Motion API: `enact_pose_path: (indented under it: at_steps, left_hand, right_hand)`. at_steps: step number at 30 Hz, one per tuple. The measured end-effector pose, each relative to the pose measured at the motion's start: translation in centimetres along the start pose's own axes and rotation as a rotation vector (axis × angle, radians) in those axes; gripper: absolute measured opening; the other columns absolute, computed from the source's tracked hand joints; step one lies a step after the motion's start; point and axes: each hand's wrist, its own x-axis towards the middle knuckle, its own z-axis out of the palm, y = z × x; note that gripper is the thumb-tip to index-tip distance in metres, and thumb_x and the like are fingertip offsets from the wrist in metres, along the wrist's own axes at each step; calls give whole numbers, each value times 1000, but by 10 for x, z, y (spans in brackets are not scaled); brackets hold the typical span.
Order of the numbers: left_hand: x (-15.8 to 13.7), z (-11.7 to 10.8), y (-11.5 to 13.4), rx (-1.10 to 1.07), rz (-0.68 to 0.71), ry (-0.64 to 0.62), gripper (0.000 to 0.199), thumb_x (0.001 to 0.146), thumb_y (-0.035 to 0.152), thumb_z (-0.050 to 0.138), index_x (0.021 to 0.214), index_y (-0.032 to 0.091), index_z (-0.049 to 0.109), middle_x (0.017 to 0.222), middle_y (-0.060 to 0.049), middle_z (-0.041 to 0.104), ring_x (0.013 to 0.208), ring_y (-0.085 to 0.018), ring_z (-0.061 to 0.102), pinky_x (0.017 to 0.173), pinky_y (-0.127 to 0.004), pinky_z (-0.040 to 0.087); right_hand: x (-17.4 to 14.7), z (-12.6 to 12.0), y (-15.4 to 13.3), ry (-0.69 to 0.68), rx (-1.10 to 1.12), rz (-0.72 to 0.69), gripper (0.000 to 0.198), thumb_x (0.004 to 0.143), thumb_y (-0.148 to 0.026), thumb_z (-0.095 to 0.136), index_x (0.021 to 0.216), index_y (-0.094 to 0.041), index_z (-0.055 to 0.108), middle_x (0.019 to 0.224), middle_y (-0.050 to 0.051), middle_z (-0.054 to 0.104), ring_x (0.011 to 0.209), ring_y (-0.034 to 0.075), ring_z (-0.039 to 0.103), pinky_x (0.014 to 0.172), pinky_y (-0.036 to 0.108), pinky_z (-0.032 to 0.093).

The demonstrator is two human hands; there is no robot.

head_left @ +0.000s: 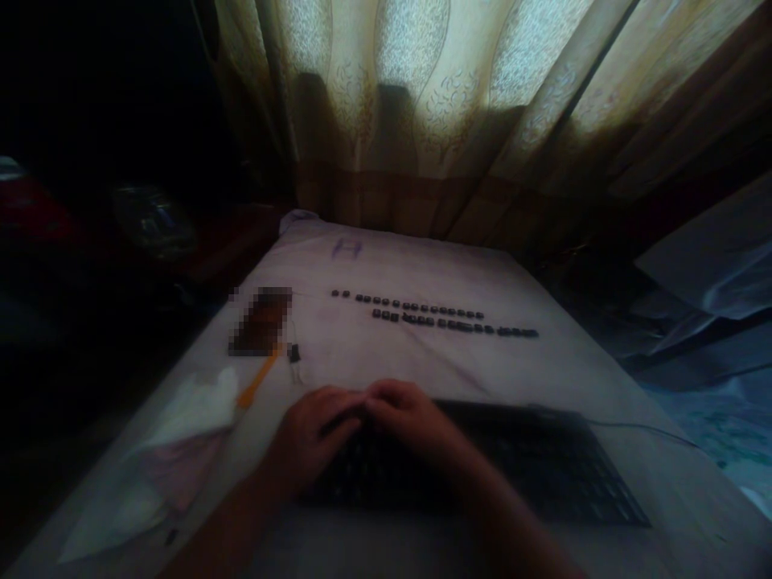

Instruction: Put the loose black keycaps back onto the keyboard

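A black keyboard [548, 462] lies across the near part of the cloth-covered table, dark and blurred. My left hand [317, 430] is over its upper left corner, fingers bent inward. From the right, my right hand [413, 414] reaches to the same spot with its fingers closed. The fingertips of both hands meet at the keyboard's far edge, and whatever is between them is hidden. Beyond the hands, loose black keycaps lie in two rows, a farther row [424, 309] and a nearer row [463, 326].
Left of the hands lie an orange flat tool [259, 378], a small black piece with two thin wire prongs [294, 354] and a pixelated dark rectangle [262, 322]. White and pink cloth [184, 462] is bunched nearby. A cable [639, 430] runs right from the keyboard. Curtains [386, 96] hang behind.
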Motion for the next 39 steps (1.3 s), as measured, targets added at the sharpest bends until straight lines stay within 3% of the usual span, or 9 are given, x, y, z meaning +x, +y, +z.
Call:
enact_pose_path:
  at_steps: [4,11,16,23,28,31,34,37,39]
  left_hand:
    - [2,2,8,-51,-27,10,21,91,24,57,110,26,68,97,-2,73,88,-17,69,78,-30,57]
    - [1,3,9,9,-102,24,21,86,25,63,106,25,68,99,-1,74,88,-18,69,81,-32,55]
    - [1,3,10,-20,-221,17,15,83,27,63,96,24,69,91,-1,74,82,-18,69,77,-32,55]
    - [6,-1,16,-198,-396,35,16,79,29,63,93,23,68,88,-1,73,82,-19,69,77,-33,56]
    - [4,3,12,-279,-450,53,18,78,32,65,94,23,69,90,-2,74,85,-21,69,81,-36,56]
    - [2,5,9,-284,-443,64,20,79,32,65,97,23,67,91,-2,73,87,-21,69,81,-36,56]
    - [3,2,5,-155,-401,130,20,80,29,63,99,24,66,95,-2,71,91,-20,67,84,-37,55]
    - [5,-5,0,35,-263,164,13,84,26,58,93,24,67,96,-2,70,95,-21,64,88,-39,51]
    - [6,-9,-3,136,-158,121,14,86,25,55,89,25,69,95,-2,70,95,-21,63,89,-41,50]
  right_hand:
    - [-5,4,1,46,2,21,13,83,-18,57,75,-19,67,60,-4,60,57,10,54,57,21,44]
    - [-5,11,6,176,-7,-24,6,79,-21,62,75,-19,66,68,-2,64,65,13,58,63,25,47]
    - [-5,13,9,215,-5,-52,7,79,-22,64,73,-19,64,64,-3,62,63,13,58,61,25,47]
    - [-16,12,4,108,13,-141,16,77,-21,66,93,-22,71,90,1,75,86,18,70,81,31,54]
    - [-16,13,7,206,-245,-229,15,79,-19,66,92,-23,72,89,2,75,82,18,69,79,33,53]
    - [-15,7,9,244,-390,-308,14,79,-18,67,92,-22,72,87,2,74,80,17,67,76,31,52]
    - [-15,-1,9,291,-502,-305,11,77,-16,68,87,-20,72,82,2,70,76,17,65,72,29,50]
    - [-15,-6,7,269,-602,-243,11,76,-14,69,83,-20,73,81,2,68,76,17,63,73,30,48]
    - [-16,-5,6,229,-656,-219,13,76,-13,68,83,-21,75,81,2,69,77,17,63,74,30,48]
